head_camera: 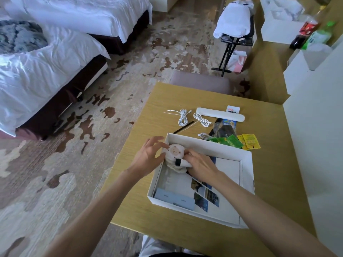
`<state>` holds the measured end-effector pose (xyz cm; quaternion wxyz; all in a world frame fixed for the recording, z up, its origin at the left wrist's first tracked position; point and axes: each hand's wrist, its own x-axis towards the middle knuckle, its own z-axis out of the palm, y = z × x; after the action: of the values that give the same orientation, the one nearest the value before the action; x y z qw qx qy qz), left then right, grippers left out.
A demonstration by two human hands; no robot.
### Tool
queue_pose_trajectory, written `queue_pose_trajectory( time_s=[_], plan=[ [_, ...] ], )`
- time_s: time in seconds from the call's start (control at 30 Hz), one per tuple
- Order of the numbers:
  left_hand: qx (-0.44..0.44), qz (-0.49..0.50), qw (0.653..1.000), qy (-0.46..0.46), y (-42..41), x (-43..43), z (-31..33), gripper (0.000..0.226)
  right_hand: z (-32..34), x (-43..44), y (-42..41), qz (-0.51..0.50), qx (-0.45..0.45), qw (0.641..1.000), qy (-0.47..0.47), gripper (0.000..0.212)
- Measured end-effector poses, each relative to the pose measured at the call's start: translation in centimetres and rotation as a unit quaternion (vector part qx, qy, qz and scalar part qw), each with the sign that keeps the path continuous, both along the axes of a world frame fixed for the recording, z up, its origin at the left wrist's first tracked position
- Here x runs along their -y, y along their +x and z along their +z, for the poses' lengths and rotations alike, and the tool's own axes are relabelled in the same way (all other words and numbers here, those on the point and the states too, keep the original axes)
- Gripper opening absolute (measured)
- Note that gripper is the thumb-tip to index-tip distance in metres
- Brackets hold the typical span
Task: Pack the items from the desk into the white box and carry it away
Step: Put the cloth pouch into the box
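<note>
The white box lies open on the wooden desk. Inside it are a photo sheet and a pale blue card. At its far left corner sits a round white plush toy with a small white tube, black-capped, against it. My left hand touches the toy's left side with fingers spread. My right hand presses on the tube and the toy. Beyond the box lie two white cables, a long white case, a black stick, a dark plastic bag, green packets and yellow packets.
A grey chair stands at the desk's far edge. Two beds fill the left side across the patterned carpet. A luggage stand with a white bag is beyond. White boxes and bottles sit on the right counter.
</note>
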<state>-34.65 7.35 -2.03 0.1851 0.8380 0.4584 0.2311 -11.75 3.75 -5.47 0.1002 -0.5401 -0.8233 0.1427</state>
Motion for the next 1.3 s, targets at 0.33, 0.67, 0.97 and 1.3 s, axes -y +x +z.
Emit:
queue_pose_trajectory(
  time_s=[0.33,0.67,0.97,1.3],
  plan=[
    [-0.213,-0.145,0.949,0.181,3.7,0.4,2.0,0.032,1.0,3.0,3.3,-0.128,-0.102,0.986,-0.039,0.045],
    [-0.407,-0.144,0.898,0.079,8.5,0.3,-0.1,0.04,1.3,5.9,6.4,-0.146,-0.076,0.964,-0.209,0.034],
    [-0.246,-0.089,0.965,0.011,7.3,1.5,0.3,0.024,-0.5,6.5,3.6,-0.056,-0.048,0.989,-0.13,0.037],
    [-0.091,-0.032,0.993,0.067,6.3,2.3,0.6,0.018,1.2,5.9,5.1,-0.027,-0.048,0.996,-0.072,0.041]
  ],
)
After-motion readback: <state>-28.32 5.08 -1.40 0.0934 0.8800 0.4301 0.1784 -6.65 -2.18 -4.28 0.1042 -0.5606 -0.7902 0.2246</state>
